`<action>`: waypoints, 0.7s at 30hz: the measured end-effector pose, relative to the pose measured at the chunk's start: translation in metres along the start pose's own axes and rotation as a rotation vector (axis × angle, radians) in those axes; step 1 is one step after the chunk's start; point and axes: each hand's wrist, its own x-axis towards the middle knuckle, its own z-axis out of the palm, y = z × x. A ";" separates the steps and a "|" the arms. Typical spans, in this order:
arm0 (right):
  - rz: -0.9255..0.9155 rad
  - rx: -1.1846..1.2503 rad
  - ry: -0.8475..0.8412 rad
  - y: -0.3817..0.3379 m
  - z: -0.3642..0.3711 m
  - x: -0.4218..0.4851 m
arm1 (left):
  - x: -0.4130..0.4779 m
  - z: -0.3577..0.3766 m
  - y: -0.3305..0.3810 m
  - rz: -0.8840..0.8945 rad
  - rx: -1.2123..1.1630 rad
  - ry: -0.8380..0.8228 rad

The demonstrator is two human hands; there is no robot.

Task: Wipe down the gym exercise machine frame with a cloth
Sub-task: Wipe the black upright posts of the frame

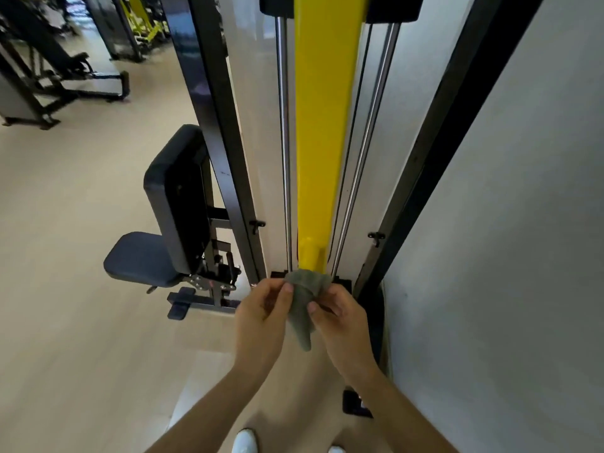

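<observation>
**Head view: both hands hold the cloth at the foot of the yellow post**

The left hand [261, 317] and the right hand [340, 317] meet in front of the machine, each with thumb and curled fingers pinching a grey-green cloth [302, 302]. The cloth is bunched between them, its top edge fanned out and its lower end hanging in a narrow point between the wrists. The top edge sits right at the base of the yellow post [322, 125]; whether it touches the paint cannot be told.

The post rises straight up the middle of the machine, with a chrome guide rod [283, 125] on its left and another [369, 125] on its right. Black frame uprights [212, 109] [434, 142] stand on the outer sides. Left of the frame are a black back pad [170, 191] and a black seat [140, 259] over the pale floor [65, 256]. A grey wall [506, 223] fills the right side. A white shoe [244, 441] shows at the bottom edge.
</observation>
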 end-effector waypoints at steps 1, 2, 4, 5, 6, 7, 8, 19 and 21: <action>0.011 -0.006 0.015 0.002 -0.001 -0.001 | -0.001 -0.003 -0.003 0.013 0.012 -0.014; 0.024 -0.030 0.028 0.004 -0.003 -0.002 | -0.003 -0.005 -0.006 0.026 0.019 -0.025; 0.033 -0.120 0.045 0.007 -0.007 -0.002 | -0.007 -0.009 -0.013 0.046 0.029 -0.037; 0.033 -0.157 0.045 0.007 -0.010 -0.003 | -0.010 -0.010 -0.015 0.057 0.038 -0.043; 0.040 -0.169 0.043 0.007 -0.012 -0.005 | -0.013 -0.011 -0.016 0.059 0.046 -0.053; 0.058 -0.137 0.033 0.007 -0.015 -0.009 | -0.016 -0.012 -0.017 0.050 0.043 -0.066; 0.085 -0.094 0.011 0.007 -0.019 -0.014 | -0.020 -0.014 -0.018 0.032 0.039 -0.083; 0.604 0.323 -0.307 0.021 -0.048 -0.047 | -0.054 0.012 -0.037 -0.178 0.066 -0.253; 0.620 0.395 -0.238 0.026 -0.055 -0.040 | -0.057 0.014 -0.030 -0.186 0.060 -0.263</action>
